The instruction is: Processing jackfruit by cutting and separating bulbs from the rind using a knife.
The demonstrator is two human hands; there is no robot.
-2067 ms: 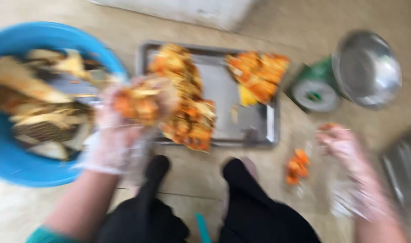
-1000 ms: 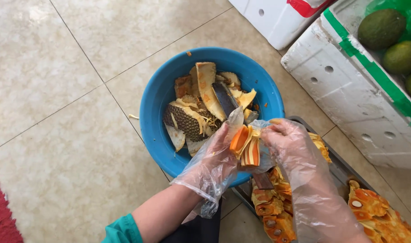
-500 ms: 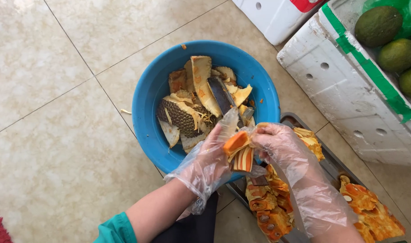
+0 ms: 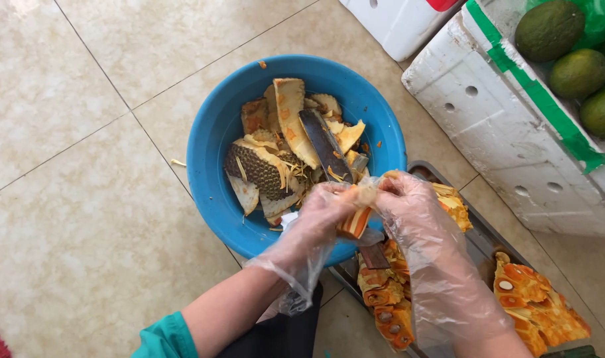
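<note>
Orange fruit piece (image 4: 354, 222) held over the rim of the blue basin (image 4: 213, 159).

The piece is gripped between the gloved left hand (image 4: 322, 215) and right hand (image 4: 412, 205), fingers closed on it; rind scraps (image 4: 269, 166) are seen inside, apparently jackfruit.

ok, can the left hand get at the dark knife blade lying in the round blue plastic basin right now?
Probably not freely: the left hand and right hand both grip an orange fruit piece. The blade lies exposed atop the peels, just beyond.

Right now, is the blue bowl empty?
No, the blue bowl holds a heap of fruit rinds and a knife.
</note>
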